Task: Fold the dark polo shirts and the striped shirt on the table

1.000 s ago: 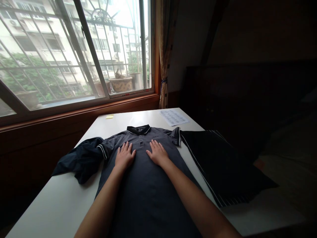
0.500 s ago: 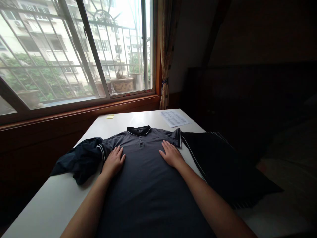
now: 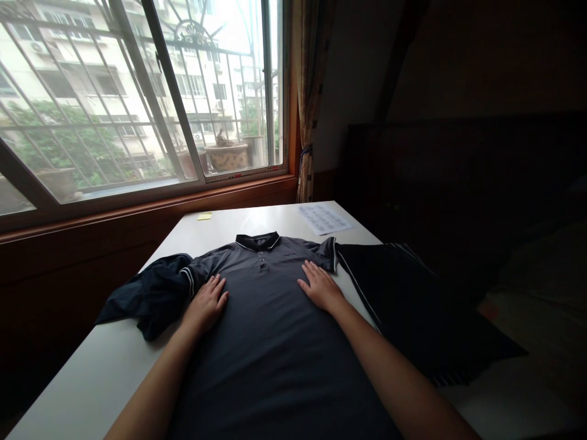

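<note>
A dark grey polo shirt [image 3: 270,342] lies spread face up, its black collar [image 3: 257,241] toward the far end and its lower part running out of view at the bottom. On its left side, just below the white-striped sleeve, my left hand [image 3: 205,304] rests flat with fingers stretched. My right hand [image 3: 322,286] lies flat on the right side of the chest, below the other sleeve, fingers extended and a little apart. Neither hand grips the cloth. Faint creases cross the shirt between my forearms.
The shirt lies on a white table [image 3: 68,382]. Left of it is a crumpled dark garment [image 3: 149,293]; a dark garment with white piping [image 3: 413,305] lies to the right, past the table's edge. Further back are a printed sheet [image 3: 324,219] and a yellow sticky note [image 3: 204,216].
My left hand has shifted slightly left and down along the shirt, and my right hand slightly right. More creases show across the lower shirt.
</note>
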A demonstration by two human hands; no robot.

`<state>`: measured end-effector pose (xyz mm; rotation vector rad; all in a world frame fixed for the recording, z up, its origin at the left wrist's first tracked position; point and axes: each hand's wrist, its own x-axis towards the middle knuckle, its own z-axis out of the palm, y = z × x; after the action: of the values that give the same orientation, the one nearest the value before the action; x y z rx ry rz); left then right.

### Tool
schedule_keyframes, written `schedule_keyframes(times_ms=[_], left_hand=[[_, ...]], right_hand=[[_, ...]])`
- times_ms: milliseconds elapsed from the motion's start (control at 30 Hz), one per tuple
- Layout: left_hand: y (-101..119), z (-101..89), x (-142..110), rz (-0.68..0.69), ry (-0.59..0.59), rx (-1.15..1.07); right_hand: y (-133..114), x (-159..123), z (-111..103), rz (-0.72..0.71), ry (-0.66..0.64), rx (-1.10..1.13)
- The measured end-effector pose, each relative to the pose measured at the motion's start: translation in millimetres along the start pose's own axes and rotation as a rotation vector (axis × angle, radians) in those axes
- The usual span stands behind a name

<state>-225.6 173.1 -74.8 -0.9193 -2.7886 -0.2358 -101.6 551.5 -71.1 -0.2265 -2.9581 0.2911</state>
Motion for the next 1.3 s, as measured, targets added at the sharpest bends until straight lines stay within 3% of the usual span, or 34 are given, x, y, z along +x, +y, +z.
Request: schedule_keyframes(times_ms=[433,700,867,1000,1067,1167,1300], left_hand=[[-1,-8.0,-18,0.048,-0.054,0.025],[7,-11.5,-28,0.03,-0.107,0.045],[14,-28.5,-27,-0.02,0.061,-0.031],[9,-66.9,-16,-0.145,0.31,0.021],[-3,-86.0,-4,-0.2,0.36,0.101],[-31,-100.7,21,-0.333,0.218,0.154],[-65,-94.6,52,-0.467,0.013,0.099]], right_hand=[[8,-15,0,0.01,-0.04,-0.081],[9,-18,2,-0.002,0.013,-0.065],[7,-20,0,0.002,0.031,-0.051],[6,-20,-1,0.007,0.047,-0.038],[5,-20,-2,0.006,0.046,-0.032],[5,-20,-4,0.012,0.047,-0.024],[5,-20,-6,0.017,0.047,-0.011]])
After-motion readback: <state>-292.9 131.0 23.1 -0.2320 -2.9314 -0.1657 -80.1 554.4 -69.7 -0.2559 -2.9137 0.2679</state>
